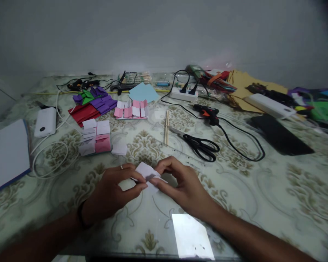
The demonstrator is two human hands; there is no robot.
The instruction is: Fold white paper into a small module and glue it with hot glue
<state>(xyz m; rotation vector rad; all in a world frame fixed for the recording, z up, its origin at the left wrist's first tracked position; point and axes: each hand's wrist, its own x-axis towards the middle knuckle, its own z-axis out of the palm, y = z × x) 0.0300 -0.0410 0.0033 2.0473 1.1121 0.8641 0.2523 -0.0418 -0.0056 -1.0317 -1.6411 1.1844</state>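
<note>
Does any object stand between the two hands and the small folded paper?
Nothing visible does: the left hand and the right hand both hold the folded paper directly. The nearby scissors lie farther off, beyond the right hand.

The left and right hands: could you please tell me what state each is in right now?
Left hand: closed, pinching the folded pale paper between thumb and fingers.
Right hand: closed, pinching the folded pale paper from the other side.
</note>
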